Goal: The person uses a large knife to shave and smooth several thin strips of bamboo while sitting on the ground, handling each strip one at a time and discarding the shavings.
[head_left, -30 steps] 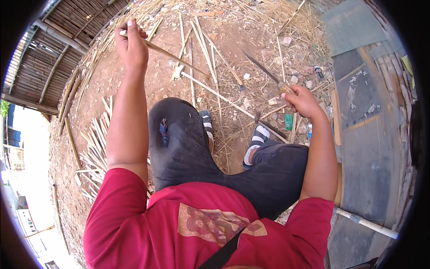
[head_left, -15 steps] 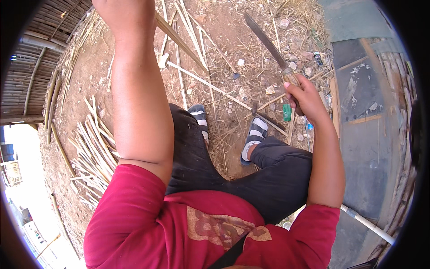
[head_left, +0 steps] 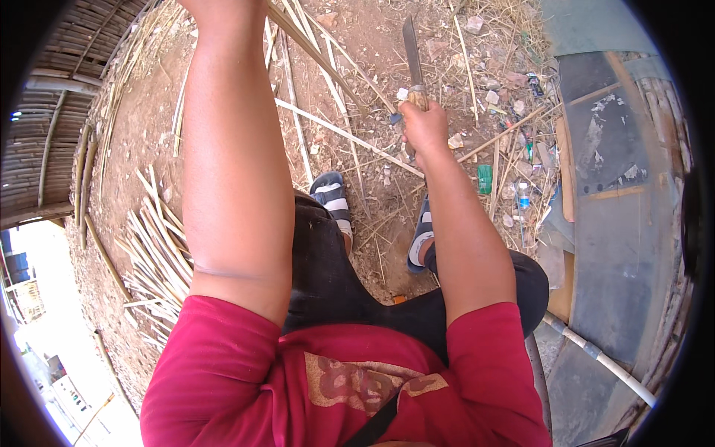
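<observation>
My left arm reaches up and forward, and my left hand is mostly cut off by the top edge. A long thin bamboo strip runs from it down to the right across the dirt. In front of my knees, my right hand grips the wooden handle of a long knife, blade pointing up and away from me. The blade stands just right of the strip, and I cannot tell if they touch. I sit with both sandalled feet on the ground.
A pile of split bamboo strips lies on the dirt at my left, beside a woven bamboo wall. Loose strips and scraps litter the ground ahead. A green can, a small bottle, grey sheeting and a white pipe are on the right.
My left arm has risen until the hand is nearly out of view. My right hand has swung in from the right toward the middle, turning the knife blade upright.
</observation>
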